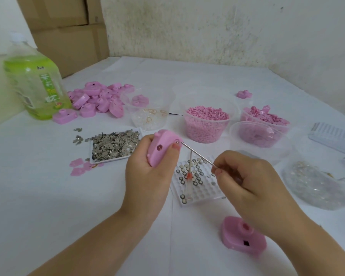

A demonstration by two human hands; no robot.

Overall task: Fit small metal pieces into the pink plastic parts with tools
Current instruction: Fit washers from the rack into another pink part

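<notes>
The left hand (147, 176) has its grip wrapped around a pink plastic part (161, 148), held up just left of the white grid tray (199, 194). The right hand (245, 182), over that tray's right side, pinches a thin metal pin tool (197, 154) whose tip touches the part's upper end. A red-collared clear tool (189, 176) lies on the tray among small metal rings (198, 160). Left of the tray sits a flat dish of metal pieces (114, 146). Nearer than the tray, another pink part (243, 236) rests on the tabletop (48, 196).

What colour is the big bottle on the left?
The bottle is light green, clearest in the head view.
</notes>
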